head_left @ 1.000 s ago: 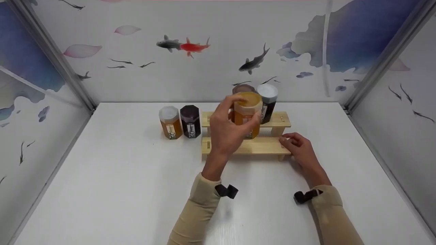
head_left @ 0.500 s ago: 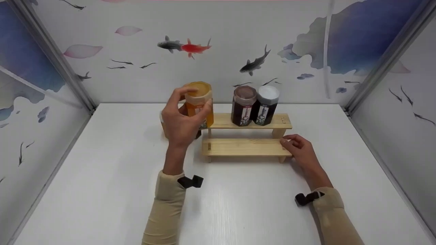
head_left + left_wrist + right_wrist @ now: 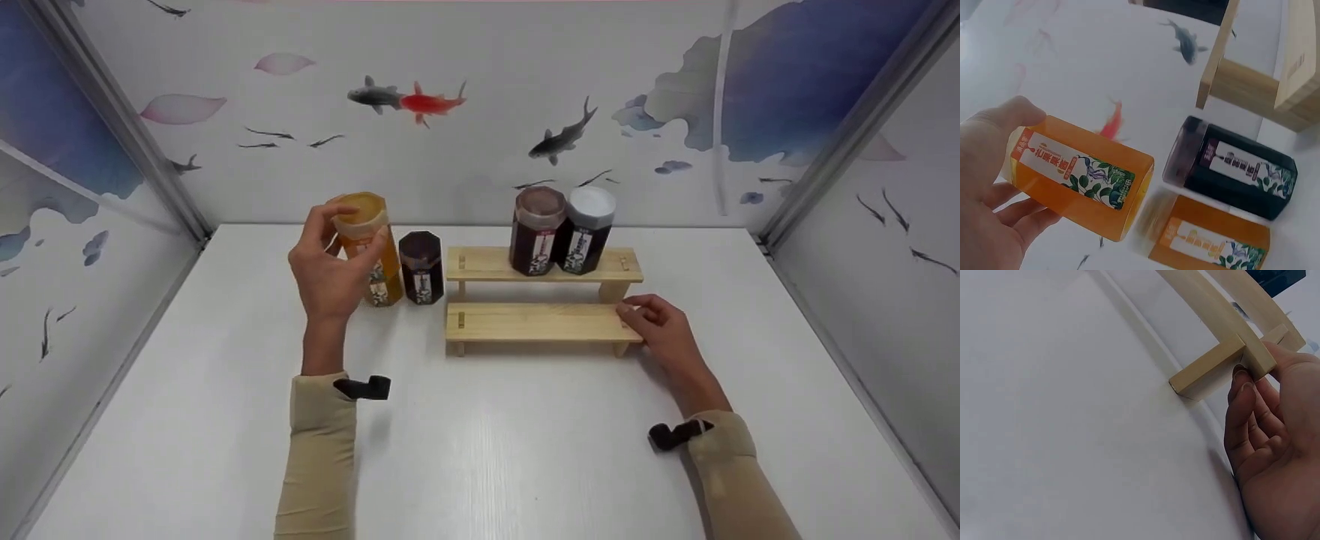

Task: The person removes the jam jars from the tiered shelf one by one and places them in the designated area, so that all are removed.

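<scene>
My left hand [image 3: 330, 277] grips an orange-amber octagonal jar [image 3: 1081, 177] by its lid end, thumb on one side and fingers on the other. The jar is raised in front of a second amber jar [image 3: 1213, 230], which stands on the table mostly hidden in the head view. To the right of that stands a dark purple jar [image 3: 422, 266]. At the right end of a two-tier wooden stand [image 3: 540, 322], my right hand [image 3: 667, 341] pinches the lower board between thumb and fingers.
On the stand's upper board [image 3: 476, 264] two dark jars stand side by side, one with a brownish lid [image 3: 537, 232], the other with a white lid [image 3: 590, 232]. Behind the white table [image 3: 480, 442] rises a wall [image 3: 480, 150] printed with fish.
My left hand has carried the amber jar leftward, from in front of the stand to above the jars on the left. The right hand stays on the lower board.
</scene>
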`<state>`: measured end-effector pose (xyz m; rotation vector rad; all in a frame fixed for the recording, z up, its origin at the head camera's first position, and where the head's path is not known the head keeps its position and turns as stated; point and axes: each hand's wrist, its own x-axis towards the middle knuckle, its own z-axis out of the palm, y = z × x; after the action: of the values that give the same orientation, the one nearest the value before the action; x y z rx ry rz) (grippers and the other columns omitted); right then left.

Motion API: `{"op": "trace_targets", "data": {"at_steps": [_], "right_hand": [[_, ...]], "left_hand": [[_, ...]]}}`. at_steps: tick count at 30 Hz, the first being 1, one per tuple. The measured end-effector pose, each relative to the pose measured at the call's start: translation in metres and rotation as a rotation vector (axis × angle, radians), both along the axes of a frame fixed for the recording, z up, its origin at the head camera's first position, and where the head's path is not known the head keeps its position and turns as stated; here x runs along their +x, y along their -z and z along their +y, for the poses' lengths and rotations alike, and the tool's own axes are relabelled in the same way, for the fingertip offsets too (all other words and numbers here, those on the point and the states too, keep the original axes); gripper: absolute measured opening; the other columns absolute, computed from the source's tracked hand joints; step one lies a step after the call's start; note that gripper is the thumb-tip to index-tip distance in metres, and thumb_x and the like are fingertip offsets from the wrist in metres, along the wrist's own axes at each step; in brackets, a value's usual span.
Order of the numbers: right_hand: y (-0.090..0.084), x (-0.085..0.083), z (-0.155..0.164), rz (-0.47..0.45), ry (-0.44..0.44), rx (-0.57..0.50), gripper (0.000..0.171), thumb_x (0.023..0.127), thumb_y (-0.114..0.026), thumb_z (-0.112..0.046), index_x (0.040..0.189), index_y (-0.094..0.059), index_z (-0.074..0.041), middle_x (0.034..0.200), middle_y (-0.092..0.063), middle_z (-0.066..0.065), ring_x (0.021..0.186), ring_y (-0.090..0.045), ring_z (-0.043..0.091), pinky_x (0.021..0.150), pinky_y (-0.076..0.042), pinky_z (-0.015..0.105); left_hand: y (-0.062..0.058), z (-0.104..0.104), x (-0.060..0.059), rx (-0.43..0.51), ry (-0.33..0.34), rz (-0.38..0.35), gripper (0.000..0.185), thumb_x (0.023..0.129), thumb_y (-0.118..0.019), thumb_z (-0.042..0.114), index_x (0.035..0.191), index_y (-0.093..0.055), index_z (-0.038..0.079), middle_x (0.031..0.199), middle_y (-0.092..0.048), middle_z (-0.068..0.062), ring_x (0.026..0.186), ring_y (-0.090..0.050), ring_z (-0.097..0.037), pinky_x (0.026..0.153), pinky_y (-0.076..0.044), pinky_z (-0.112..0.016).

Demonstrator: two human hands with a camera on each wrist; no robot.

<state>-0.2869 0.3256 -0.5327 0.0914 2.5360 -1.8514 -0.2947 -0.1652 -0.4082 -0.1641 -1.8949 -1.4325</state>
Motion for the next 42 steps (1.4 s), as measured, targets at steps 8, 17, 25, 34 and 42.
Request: {"op": "trace_targets", "data": {"at_steps": [8, 17, 25, 34, 42], "right_hand": [[-0.004, 0.002, 0.002, -0.019, 0.014, 0.003, 0.055, 0.101, -0.074, -0.053, 0.136, -0.065, -0.012, 0.09, -0.063, -0.01, 0.08, -0.057, 0.005, 0.07, -0.048, 0.02], [-0.004, 0.004, 0.004, -0.023, 0.015, -0.016, 0.055, 0.101, -0.074, -0.052, 0.136, -0.065, -0.011, 0.093, -0.064, -0.01, 0.085, -0.056, 0.006, 0.074, -0.048, 0.02], [-0.004, 0.005, 0.002, -0.022, 0.019, -0.004, 0.057, 0.1, -0.074, -0.055, 0.135, -0.066, -0.012, 0.093, -0.064, -0.009, 0.085, -0.056, 0.007, 0.074, -0.047, 0.021], [0.0, 0.002, -0.002, -0.027, 0.008, -0.002, 0.056, 0.096, -0.074, -0.062, 0.13, -0.068, -0.018, 0.093, -0.063, -0.007, 0.083, -0.056, 0.007, 0.073, -0.049, 0.022], [0.001, 0.0, -0.003, -0.016, 0.006, 0.005, 0.056, 0.099, -0.074, -0.057, 0.134, -0.067, -0.014, 0.091, -0.062, -0.008, 0.081, -0.056, 0.007, 0.071, -0.048, 0.021]], "left_hand": [[-0.014, -0.024, 0.014, 0.098, -0.083, 0.013, 0.041, 0.089, -0.087, 0.005, 0.126, -0.07, 0.0, 0.144, -0.069, -0.01, 0.135, -0.068, -0.027, 0.111, -0.058, -0.05], [0.001, -0.046, 0.005, 0.149, -0.136, -0.083, 0.043, 0.089, -0.088, 0.006, 0.128, -0.068, 0.002, 0.147, -0.066, -0.008, 0.14, -0.064, -0.029, 0.116, -0.054, -0.048], [0.052, -0.062, -0.018, 0.076, -0.021, -0.224, 0.052, 0.091, -0.087, 0.006, 0.137, -0.064, 0.011, 0.148, -0.062, -0.004, 0.144, -0.06, -0.028, 0.121, -0.049, -0.049], [0.085, -0.078, -0.021, 0.001, 0.139, -0.38, 0.067, 0.101, -0.079, 0.016, 0.159, -0.046, 0.018, 0.166, -0.046, -0.009, 0.16, -0.041, -0.035, 0.128, -0.037, -0.059], [0.09, -0.083, -0.021, -0.028, 0.203, -0.439, 0.075, 0.107, -0.069, 0.017, 0.169, -0.028, 0.018, 0.181, -0.024, -0.004, 0.168, -0.021, -0.034, 0.131, -0.023, -0.069]]}}
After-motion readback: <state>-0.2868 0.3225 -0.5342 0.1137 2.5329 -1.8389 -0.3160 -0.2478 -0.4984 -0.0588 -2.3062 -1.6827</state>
